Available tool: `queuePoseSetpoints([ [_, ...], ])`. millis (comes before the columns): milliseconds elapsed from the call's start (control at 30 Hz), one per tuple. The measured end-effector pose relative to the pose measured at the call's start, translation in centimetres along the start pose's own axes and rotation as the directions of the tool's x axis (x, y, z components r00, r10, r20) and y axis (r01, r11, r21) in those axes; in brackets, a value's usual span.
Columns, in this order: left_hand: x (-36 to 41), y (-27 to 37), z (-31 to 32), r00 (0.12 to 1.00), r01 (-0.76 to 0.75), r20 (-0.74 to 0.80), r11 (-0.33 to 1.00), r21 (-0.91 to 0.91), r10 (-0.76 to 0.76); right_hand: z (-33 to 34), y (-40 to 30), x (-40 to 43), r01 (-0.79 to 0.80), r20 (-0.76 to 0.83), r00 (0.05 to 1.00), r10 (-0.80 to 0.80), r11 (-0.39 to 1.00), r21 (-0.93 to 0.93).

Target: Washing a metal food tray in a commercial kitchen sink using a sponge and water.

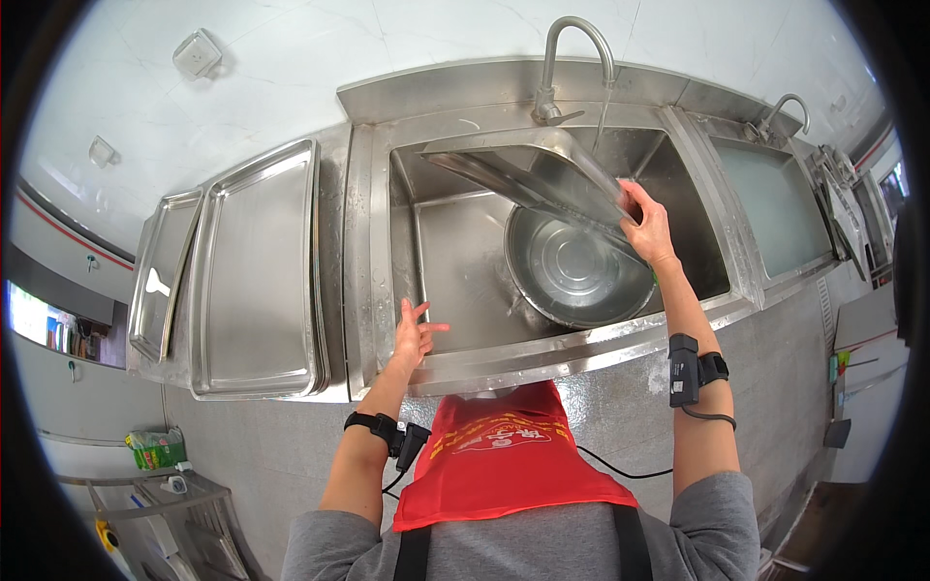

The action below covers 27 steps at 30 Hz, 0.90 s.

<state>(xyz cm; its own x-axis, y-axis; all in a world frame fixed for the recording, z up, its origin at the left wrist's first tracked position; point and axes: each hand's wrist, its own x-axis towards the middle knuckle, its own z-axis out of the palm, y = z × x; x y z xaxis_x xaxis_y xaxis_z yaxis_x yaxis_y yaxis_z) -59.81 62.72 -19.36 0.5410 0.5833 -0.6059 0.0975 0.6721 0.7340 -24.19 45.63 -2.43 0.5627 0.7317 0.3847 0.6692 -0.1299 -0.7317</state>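
My right hand (pixel 647 221) grips the edge of a rectangular metal tray (pixel 574 163), which is tilted up over the sink. Under the tray, a round metal basin (pixel 581 272) stands in the right part of the stainless steel sink (pixel 465 240). My left hand (pixel 416 330) is over the sink's front left corner, fingers spread, holding nothing. Water runs from the curved faucet (pixel 577 29) behind the tray. Part of the basin's rim is hidden by the tray and my right hand.
Left of the sink lies a stack of large metal trays (pixel 261 283), with smaller trays (pixel 163 276) beside it. A second sink (pixel 774 203) with cloudy water and its own faucet (pixel 788 102) is at the right. A metal rack (pixel 167 501) stands at lower left.
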Motion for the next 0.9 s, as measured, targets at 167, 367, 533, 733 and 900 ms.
queuePoseSetpoints([
  [167,0.01,0.04,0.0,1.0,0.003,-0.003,1.0,0.0,-0.003,0.05,0.14,-0.01,-0.016,0.016,1.0,0.015,1.0,0.011],
  [367,-0.09,0.14,0.07,1.0,0.013,-0.006,1.0,-0.008,-0.013,0.12,0.31,0.03,0.035,-0.027,0.999,-0.035,0.999,-0.002],
  [533,-0.3,0.29,0.32,1.0,0.012,-0.015,1.0,-0.011,-0.013,0.09,0.45,0.0,0.014,-0.021,1.0,-0.014,1.0,-0.003],
  [733,0.04,0.06,-0.09,1.0,0.01,-0.001,1.0,-0.003,-0.01,0.12,0.28,0.03,-0.006,-0.019,1.0,0.006,1.0,0.014],
  [900,0.01,0.18,0.04,1.0,0.02,-0.011,1.0,-0.003,-0.02,0.06,0.28,0.08,-0.005,-0.01,1.0,0.005,1.0,0.014],
])
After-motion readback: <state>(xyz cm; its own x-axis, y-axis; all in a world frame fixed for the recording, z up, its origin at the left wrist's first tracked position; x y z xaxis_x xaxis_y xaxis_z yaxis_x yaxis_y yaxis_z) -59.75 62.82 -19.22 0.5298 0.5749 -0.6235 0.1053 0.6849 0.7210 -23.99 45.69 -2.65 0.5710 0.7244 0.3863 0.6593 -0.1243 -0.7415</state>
